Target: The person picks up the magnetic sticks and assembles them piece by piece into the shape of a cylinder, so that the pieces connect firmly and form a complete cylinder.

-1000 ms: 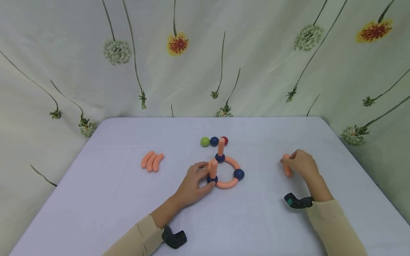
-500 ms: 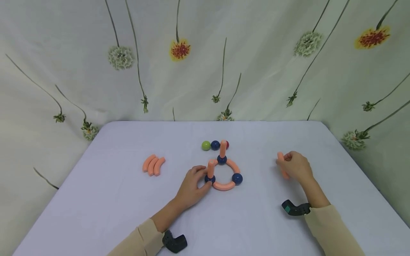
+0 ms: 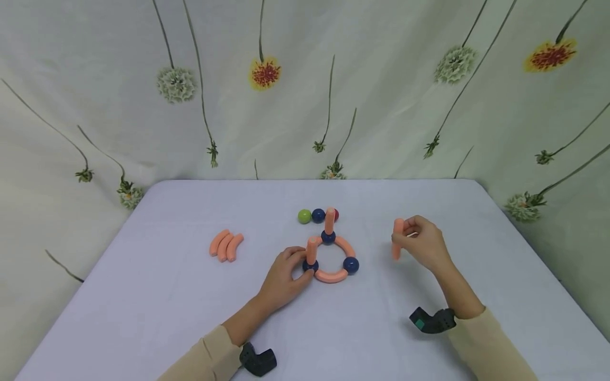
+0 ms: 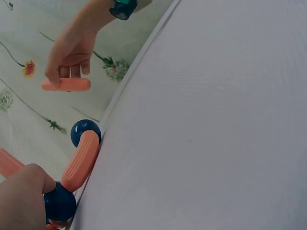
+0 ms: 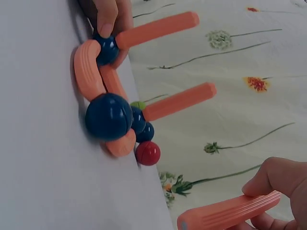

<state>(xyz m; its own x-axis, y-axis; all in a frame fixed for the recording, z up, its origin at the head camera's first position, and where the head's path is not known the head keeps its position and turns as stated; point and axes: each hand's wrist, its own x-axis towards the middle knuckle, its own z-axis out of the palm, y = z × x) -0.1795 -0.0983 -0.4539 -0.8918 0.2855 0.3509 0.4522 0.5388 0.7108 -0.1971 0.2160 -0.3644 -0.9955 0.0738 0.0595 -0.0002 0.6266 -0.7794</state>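
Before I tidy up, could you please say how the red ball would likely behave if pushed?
The red ball would probably roll readily, being round. Its glossy highlight suggests a smooth, perhaps slippery surface. Pushed left, it might nudge the blue ball close beside it.

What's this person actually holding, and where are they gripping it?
The right hand holds a loose peach stick by its long sides, both ends uncovered. The left hand pinches, by its sides, the blue ball under the nearer upright stick.

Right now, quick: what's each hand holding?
Left hand: closed, pinching the blue ball nearest it.
Right hand: closed, holding a loose orange stick in the air.
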